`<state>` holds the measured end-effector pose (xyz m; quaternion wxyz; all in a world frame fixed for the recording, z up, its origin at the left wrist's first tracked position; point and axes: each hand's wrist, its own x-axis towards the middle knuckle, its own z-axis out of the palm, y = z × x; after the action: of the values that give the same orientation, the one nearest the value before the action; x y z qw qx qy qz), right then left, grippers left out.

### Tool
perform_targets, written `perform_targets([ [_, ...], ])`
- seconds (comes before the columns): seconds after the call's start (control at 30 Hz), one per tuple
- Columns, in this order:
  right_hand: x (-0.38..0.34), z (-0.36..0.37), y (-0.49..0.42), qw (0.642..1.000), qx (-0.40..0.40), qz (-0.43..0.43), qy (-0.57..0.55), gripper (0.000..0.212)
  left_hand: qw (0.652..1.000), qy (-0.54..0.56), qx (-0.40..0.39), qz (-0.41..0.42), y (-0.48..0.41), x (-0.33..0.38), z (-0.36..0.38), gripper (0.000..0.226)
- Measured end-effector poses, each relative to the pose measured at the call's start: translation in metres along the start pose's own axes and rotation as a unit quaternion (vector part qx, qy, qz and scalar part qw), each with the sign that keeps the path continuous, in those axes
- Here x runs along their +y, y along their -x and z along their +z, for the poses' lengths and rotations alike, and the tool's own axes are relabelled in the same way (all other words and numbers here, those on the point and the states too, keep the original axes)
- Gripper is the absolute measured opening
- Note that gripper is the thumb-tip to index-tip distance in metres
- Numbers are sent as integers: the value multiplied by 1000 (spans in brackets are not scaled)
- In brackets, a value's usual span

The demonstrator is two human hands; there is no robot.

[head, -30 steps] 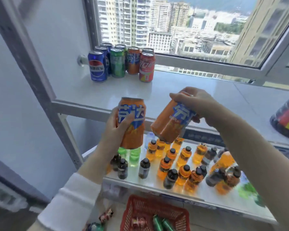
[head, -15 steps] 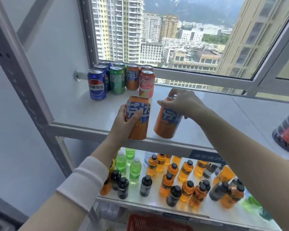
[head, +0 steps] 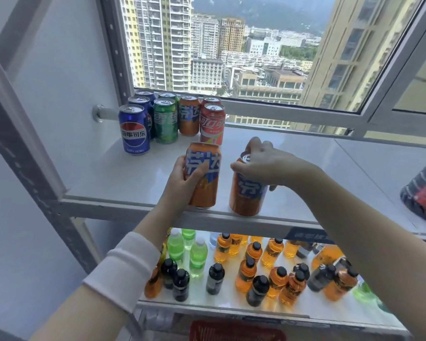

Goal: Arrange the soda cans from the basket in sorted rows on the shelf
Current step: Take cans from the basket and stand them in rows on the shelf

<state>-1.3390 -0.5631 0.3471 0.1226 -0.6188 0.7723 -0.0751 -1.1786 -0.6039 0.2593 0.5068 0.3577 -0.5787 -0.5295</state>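
At the shelf's (head: 123, 178) front edge, the left hand (head: 182, 183) and right hand (head: 263, 163) each grasp an orange can (head: 203, 178), seemingly bound for the orange row (head: 189, 114) at the back.

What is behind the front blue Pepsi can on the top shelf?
A second blue can and behind it a third blue can, in one row. Only their tops and right sides show; their labels are mostly covered.
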Motion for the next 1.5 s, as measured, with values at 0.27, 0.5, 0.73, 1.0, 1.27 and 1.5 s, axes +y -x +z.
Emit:
perform_targets([
  [0.27, 9, 1, 7, 994, -5, -42, -105, 37, 1000, 15, -2, 5, -5, -5, -5, 9],
  [0.5, 35, 18, 16, 967, 64, -122, -216, 63, 1000, -2, -12, 9, -6, -7, -9, 22],
  [0.73, 46, 32, 12, 937, 102, -119, -313, 60, 1000, 6, -24, -7, -11, -9, -13, 22],
  [1.0, 16, 9, -30, 905, 112, -135, -388, 51, 1000, 3, -20, -6, -25, -1, -32, 32],
  [1.27, -41, -29, -105, 932, 138, -183, -282, 55, 1000, -18, 17, -13, -54, -4, -69, 52],
  [1.5, -73, -34, -163, 959, 106, -208, -158, 62, 1000, -20, 2, -18, -71, -15, -87, 59],
])
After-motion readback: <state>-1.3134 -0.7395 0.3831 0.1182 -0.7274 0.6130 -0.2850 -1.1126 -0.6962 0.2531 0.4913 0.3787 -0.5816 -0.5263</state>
